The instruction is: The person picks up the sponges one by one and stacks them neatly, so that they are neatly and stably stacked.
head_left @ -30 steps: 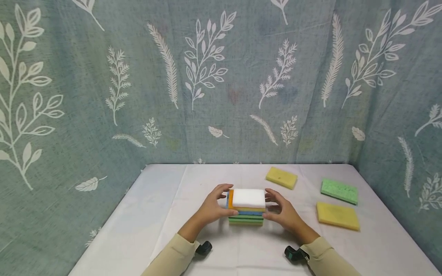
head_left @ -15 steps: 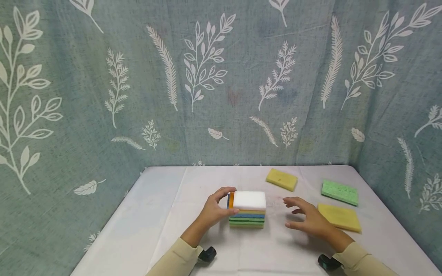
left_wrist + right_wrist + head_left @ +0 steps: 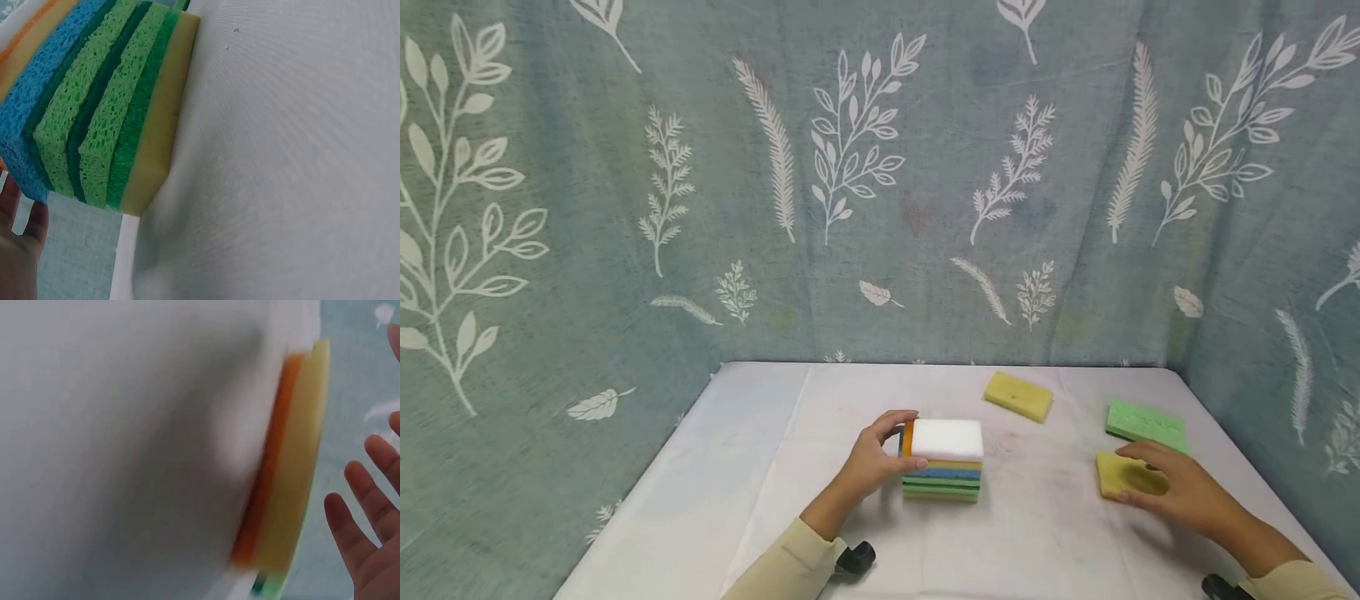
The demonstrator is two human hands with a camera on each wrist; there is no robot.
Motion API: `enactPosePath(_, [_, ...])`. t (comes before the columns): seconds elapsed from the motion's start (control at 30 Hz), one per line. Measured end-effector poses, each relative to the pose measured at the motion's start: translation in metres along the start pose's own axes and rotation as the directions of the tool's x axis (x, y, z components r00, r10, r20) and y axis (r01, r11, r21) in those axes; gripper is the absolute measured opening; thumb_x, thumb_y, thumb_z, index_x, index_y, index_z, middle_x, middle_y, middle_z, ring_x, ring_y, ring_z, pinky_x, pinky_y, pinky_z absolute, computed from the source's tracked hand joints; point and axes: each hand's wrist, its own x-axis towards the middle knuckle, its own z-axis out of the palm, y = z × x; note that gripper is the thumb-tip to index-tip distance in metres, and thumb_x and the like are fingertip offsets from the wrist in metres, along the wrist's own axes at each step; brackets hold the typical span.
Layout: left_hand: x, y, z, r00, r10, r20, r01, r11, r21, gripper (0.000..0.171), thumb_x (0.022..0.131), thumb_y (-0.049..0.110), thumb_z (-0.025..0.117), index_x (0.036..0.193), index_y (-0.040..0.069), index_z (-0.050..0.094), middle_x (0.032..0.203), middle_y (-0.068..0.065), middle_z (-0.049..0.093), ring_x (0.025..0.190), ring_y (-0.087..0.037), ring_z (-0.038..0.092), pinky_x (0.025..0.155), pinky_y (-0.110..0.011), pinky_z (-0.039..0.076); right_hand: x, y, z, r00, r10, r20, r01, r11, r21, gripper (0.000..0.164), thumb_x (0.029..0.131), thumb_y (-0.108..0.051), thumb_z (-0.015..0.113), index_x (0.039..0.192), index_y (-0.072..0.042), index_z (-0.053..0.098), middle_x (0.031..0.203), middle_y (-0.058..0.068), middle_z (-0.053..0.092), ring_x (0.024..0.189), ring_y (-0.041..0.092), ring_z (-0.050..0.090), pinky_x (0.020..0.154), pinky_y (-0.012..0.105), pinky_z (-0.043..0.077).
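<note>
A stack of sponges stands mid-table, with layers of pale yellow, green, blue and white. The white sponge lies on top, and an orange edge shows at the upper left. My left hand holds the upper left of the stack, thumb in front and fingers behind; in the left wrist view, fingertips meet the blue sponge. Over a yellow sponge at the right hovers my right hand, fingers spread. The right wrist view shows that sponge's orange underside, apart from the fingers.
Behind the near yellow sponge lies a green sponge. Another yellow sponge is farther back, right of the stack. A white cloth covers the table; a leaf-patterned curtain hangs behind it and at both sides.
My right hand has left the stack's right side and moved right, over the near yellow sponge. My left hand stays at the stack.
</note>
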Motion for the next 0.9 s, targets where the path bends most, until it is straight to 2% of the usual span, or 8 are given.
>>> enactPosePath(0.13, [0.001, -0.004, 0.003, 1.000, -0.016, 0.018, 0.016, 1.000, -0.019, 0.070, 0.073, 0.015, 0.087, 0.135, 0.009, 0.055, 0.140, -0.010, 0.047, 0.129, -0.037, 0.043, 0.106, -0.058, 0.032, -0.020, 0.018, -0.008, 0.996, 0.084, 0.032, -0.082, 0.995, -0.056, 0.070, 0.075, -0.053, 0.079, 0.125, -0.007, 0.062, 0.126, 0.023, 0.056, 0.116, 0.047, 0.050, 0.085, 0.065, 0.041])
enactPosePath(0.27, [0.001, -0.009, 0.002, 1.000, -0.024, 0.018, 0.024, 0.999, -0.033, 0.070, 0.072, 0.014, 0.087, 0.135, 0.009, 0.056, 0.138, -0.012, 0.049, 0.127, -0.038, 0.045, 0.105, -0.057, 0.034, -0.030, 0.030, -0.012, 0.992, 0.117, 0.048, -0.112, 0.989, -0.097, 0.073, 0.075, -0.054, 0.078, 0.126, -0.005, 0.061, 0.126, 0.026, 0.055, 0.115, 0.050, 0.048, 0.084, 0.068, 0.040])
enactPosePath(0.4, [0.002, -0.010, -0.001, 1.000, -0.011, 0.012, 0.011, 0.999, -0.034, 0.066, 0.072, 0.013, 0.087, 0.132, 0.007, 0.058, 0.134, -0.010, 0.053, 0.125, -0.036, 0.047, 0.104, -0.055, 0.036, -0.029, 0.036, -0.013, 0.992, 0.112, 0.055, -0.105, 0.988, -0.117, 0.076, 0.073, -0.055, 0.079, 0.124, -0.002, 0.061, 0.126, 0.028, 0.053, 0.115, 0.051, 0.047, 0.085, 0.068, 0.039])
enactPosePath(0.63, [0.002, -0.008, -0.003, 1.000, 0.003, 0.015, -0.002, 1.000, -0.023, 0.068, 0.073, 0.012, 0.086, 0.132, -0.003, 0.056, 0.131, -0.008, 0.054, 0.124, -0.031, 0.048, 0.106, -0.052, 0.036, -0.026, 0.046, -0.014, 0.995, 0.063, 0.072, -0.056, 0.994, -0.098, 0.075, 0.071, -0.048, 0.083, 0.124, 0.000, 0.060, 0.127, 0.028, 0.051, 0.116, 0.053, 0.044, 0.087, 0.067, 0.037])
enactPosePath(0.9, [0.001, -0.008, -0.004, 1.000, 0.019, 0.025, -0.018, 1.000, -0.014, 0.066, 0.073, 0.014, 0.087, 0.130, -0.001, 0.058, 0.131, -0.008, 0.055, 0.123, -0.028, 0.049, 0.106, -0.051, 0.036, -0.019, 0.051, -0.013, 0.988, 0.126, 0.093, -0.113, 0.984, -0.135, 0.076, 0.068, -0.044, 0.085, 0.123, 0.002, 0.061, 0.124, 0.030, 0.052, 0.114, 0.054, 0.047, 0.088, 0.065, 0.040])
